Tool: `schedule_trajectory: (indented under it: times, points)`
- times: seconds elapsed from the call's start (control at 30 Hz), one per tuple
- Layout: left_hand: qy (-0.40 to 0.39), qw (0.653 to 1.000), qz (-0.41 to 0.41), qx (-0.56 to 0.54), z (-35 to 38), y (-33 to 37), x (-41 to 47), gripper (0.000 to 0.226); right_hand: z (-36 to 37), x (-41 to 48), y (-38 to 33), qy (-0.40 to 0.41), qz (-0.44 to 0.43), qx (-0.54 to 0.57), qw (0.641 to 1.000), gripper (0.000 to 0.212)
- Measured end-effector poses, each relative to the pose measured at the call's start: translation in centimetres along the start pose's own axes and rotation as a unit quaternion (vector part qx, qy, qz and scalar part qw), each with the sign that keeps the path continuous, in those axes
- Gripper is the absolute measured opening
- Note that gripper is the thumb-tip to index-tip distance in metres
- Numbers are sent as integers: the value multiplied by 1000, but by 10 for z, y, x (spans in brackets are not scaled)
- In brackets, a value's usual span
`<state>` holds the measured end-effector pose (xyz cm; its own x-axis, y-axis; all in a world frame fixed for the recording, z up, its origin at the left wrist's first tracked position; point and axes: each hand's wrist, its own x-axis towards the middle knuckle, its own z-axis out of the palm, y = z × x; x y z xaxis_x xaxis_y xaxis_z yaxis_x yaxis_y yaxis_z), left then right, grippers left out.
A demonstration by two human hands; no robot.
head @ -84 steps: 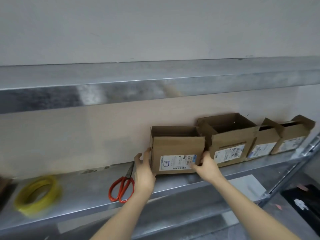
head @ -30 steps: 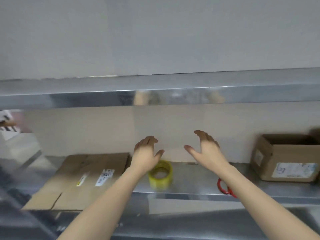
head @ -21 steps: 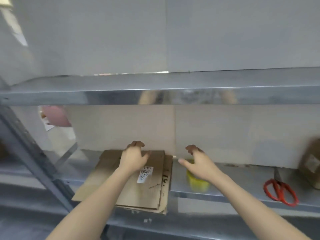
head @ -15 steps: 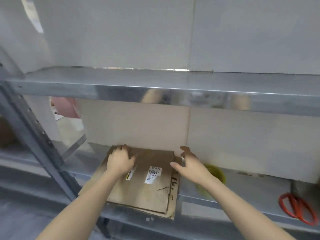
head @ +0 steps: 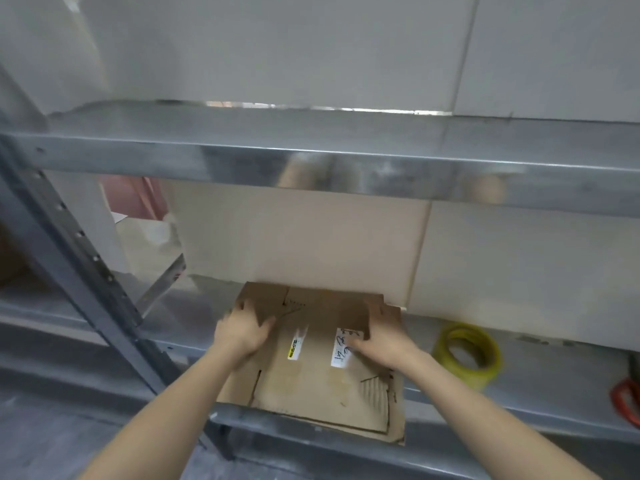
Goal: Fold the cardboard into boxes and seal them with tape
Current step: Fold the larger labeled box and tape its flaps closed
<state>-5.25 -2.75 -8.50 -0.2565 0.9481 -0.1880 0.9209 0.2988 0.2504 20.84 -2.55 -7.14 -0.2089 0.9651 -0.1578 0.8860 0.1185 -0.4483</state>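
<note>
A stack of flattened cardboard [head: 322, 386] with white and yellow labels lies on the metal shelf [head: 519, 403], overhanging its front edge. My left hand [head: 242, 332] grips the left edge of the top cardboard sheet, thumb on top. My right hand [head: 381, 342] grips the same sheet at its right edge beside a white label. The sheet's far part looks slightly raised and darker. A roll of yellow tape [head: 467, 355] lies on the shelf just right of the stack.
Red-handled scissors [head: 627, 401] lie at the far right of the shelf, partly cut off. An upper shelf beam [head: 311, 164] runs overhead. A slanted grey upright post [head: 79, 268] stands at the left. A beige back panel closes the shelf behind the stack.
My view swung left from the row of folded boxes to the flat cardboard stack. Both hands came down from the air and took hold of the top sheet's side edges.
</note>
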Motion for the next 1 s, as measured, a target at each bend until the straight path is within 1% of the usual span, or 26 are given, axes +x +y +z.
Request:
schedule_trajectory:
  times: [0.13,0.2,0.3,0.37,0.43,0.5,0.57,0.6,0.67,0.73,0.8,0.83,0.9,0.97,1.0]
  points:
    - [-47,999,4,24,4,-11,14,72,13,0,-1,6,73,-56,996,95]
    - [-54,998,5,29,5,-17,19,77,18,0,-3,11,101,-52,993,100]
    - [-54,998,-1,21,8,-20,22,82,21,-1,-4,16,123,-42,991,100]
    - [-45,999,-17,-21,8,-20,23,84,22,-3,-8,33,133,-20,990,96]
    - [-44,995,-33,-82,5,-21,27,87,23,-5,-13,48,145,25,988,90]
    - [-58,988,-50,-134,3,-23,31,92,24,-8,-13,57,159,48,984,90]
    - [-63,980,-68,-176,1,-24,31,97,23,-9,-10,60,156,60,984,90]
    - [-56,977,-77,-192,0,-23,29,98,22,-9,-8,66,149,68,984,85]
    - [-35,973,-99,-203,-1,-19,26,92,17,-10,-3,85,139,83,983,68]
    - [-13,968,-117,-222,-4,-15,26,86,12,-9,5,109,143,124,976,53]
    - [8,968,-119,-222,-7,-11,23,82,7,-8,13,106,138,159,972,39]
    - [20,971,-118,-207,-9,-8,21,80,5,-7,16,100,135,170,971,37]
    - [34,974,-128,-182,-12,-1,14,78,0,-3,23,98,120,189,970,42]
    - [44,969,-143,-198,-15,6,3,75,-7,-3,29,91,104,201,970,48]
    - [44,961,-151,-226,-13,9,-3,74,-12,-3,35,86,94,204,971,47]
